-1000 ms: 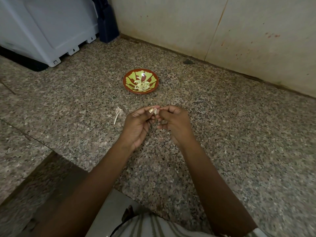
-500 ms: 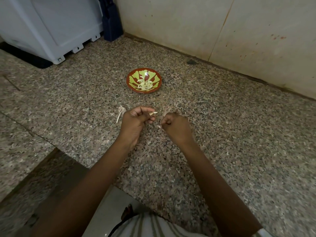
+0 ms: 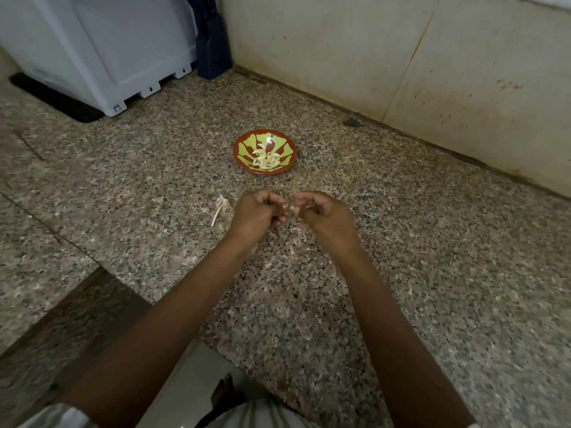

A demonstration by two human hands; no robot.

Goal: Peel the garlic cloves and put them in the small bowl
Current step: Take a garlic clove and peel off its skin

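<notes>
both hands are up over the granite counter, close together, knuckles toward the camera. the left hand has its fingers curled in, and at its fingertips sits a tiny pale garlic clove, pinched between thumb and forefinger. the right hand is curled too, its fingertips just beside that clove; whether it has hold of a bit of skin or nothing at all, i can't tell, it's too small and blurred.

straight ahead of the hands, near but apart from them, sits the small bowl, red with green leaf shapes, and there's a little heap of peeled cloves in it. to the left of the left hand, a dry garlic stalk lies on the stone. under the right hand, pale skin scraps are scattered on the counter.

back left stands a white appliance with a dark blue object just beside it in the corner, and a stained tiled wall runs along the back.
</notes>
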